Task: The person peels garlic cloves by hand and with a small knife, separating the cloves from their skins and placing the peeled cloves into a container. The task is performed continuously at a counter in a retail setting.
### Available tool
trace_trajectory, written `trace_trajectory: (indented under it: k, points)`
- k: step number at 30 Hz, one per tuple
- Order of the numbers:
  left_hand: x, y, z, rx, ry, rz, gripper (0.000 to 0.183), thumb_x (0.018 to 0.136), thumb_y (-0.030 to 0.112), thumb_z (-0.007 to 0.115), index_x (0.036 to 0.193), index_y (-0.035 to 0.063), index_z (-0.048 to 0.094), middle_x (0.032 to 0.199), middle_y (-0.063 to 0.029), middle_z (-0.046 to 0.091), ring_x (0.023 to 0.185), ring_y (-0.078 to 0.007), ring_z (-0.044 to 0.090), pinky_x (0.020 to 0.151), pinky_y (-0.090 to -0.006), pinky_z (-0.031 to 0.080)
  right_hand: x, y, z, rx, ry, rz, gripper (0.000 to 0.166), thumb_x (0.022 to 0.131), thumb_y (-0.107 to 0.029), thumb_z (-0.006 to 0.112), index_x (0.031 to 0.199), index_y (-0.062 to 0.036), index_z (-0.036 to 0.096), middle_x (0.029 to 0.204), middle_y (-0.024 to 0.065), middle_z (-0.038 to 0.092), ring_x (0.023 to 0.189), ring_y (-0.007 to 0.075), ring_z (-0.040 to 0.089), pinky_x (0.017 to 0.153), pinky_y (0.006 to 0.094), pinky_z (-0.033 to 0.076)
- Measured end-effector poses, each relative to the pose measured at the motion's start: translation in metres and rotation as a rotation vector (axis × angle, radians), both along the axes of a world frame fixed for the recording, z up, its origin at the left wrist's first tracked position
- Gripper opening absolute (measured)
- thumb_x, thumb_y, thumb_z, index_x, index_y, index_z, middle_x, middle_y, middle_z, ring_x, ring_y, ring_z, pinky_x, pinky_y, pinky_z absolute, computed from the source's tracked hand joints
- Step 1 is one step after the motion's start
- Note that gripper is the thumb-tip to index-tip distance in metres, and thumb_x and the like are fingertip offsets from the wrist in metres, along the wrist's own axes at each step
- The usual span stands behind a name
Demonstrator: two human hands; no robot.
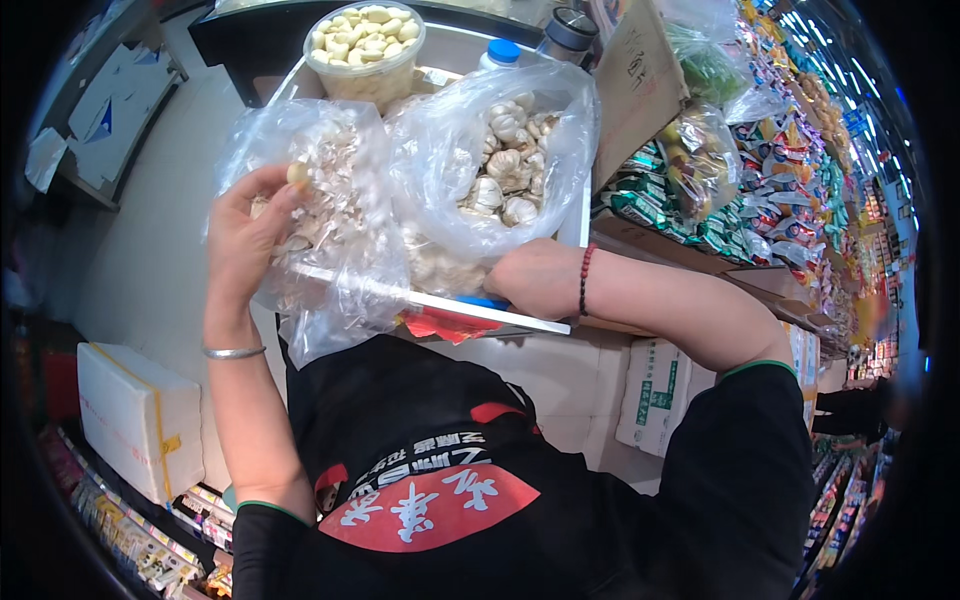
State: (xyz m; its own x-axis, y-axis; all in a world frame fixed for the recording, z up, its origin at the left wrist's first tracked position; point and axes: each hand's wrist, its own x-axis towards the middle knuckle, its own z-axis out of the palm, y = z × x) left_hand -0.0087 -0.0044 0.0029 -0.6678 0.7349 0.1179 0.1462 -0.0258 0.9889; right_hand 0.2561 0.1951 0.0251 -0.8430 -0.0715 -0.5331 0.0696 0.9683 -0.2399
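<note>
Between thumb and fingers, my left hand holds a peeled garlic clove above a clear plastic bag of garlic skins. My right hand lies at the near edge of a white tray, its fingers curled and partly hidden; whether they grip the blue item beneath them I cannot tell. Just beyond that hand, whole garlic bulbs fill an open clear bag. A round clear tub heaped with peeled cloves stands at the tray's far left.
A blue-capped white bottle and a dark-lidded jar stand at the back. A cardboard flap rises at the right, beside packaged snacks. White foam boxes sit on the floor at the left and right. Part of another person shows far right.
</note>
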Motion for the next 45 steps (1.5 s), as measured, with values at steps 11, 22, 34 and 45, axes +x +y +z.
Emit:
trace_trajectory:
  k: [11, 22, 34, 45]
  points:
    - [-0.002, 0.003, -0.001, 0.002, 0.0, -0.028, 0.023, 0.094, 0.012, 0.068, 0.114, -0.0008, 0.068, 0.089, -0.0031, 0.07, 0.059, -0.0016, 0.045, 0.052, -0.018, 0.036, -0.003, 0.017, 0.01, -0.253, -0.253, -0.156, 0.026, 0.087, -0.015, 0.058, 0.107, 0.0007, 0.062, 0.089, 0.0198, 0.067, 0.086, 0.0349, 0.066, 0.078, 0.0421, 0.052]
    - [-0.002, -0.003, -0.004, 0.023, 0.011, -0.057, 0.019, 0.094, 0.012, 0.067, 0.109, 0.0011, 0.066, 0.088, -0.0003, 0.067, 0.06, -0.0005, 0.044, 0.051, -0.017, 0.034, 0.014, -0.002, 0.115, -0.515, 0.489, -0.428, 0.03, 0.096, -0.028, 0.054, 0.095, 0.0013, 0.061, 0.08, 0.0223, 0.064, 0.077, 0.0372, 0.064, 0.072, 0.0457, 0.049]
    - [-0.042, 0.001, -0.043, 0.088, 0.013, -0.154, 0.027, 0.094, 0.012, 0.067, 0.118, 0.0009, 0.061, 0.095, 0.0037, 0.057, 0.073, -0.0011, 0.045, 0.058, -0.0157, 0.033, -0.118, -0.053, 0.004, -0.655, 1.054, -0.456, 0.04, 0.08, -0.027, 0.075, 0.107, -0.0023, 0.06, 0.086, 0.0197, 0.068, 0.083, 0.0386, 0.068, 0.076, 0.0441, 0.053]
    - [-0.001, -0.002, -0.004, -0.133, 0.237, -0.034, 0.02, 0.088, 0.013, 0.075, 0.101, -0.0012, 0.069, 0.087, 0.0015, 0.063, 0.076, -0.0071, 0.055, 0.066, -0.0228, 0.046, -0.129, -0.056, -0.012, -1.045, 0.968, -0.506, 0.021, 0.092, -0.013, 0.065, 0.11, -0.0013, 0.065, 0.089, 0.0121, 0.069, 0.08, 0.0161, 0.065, 0.072, 0.0334, 0.053]
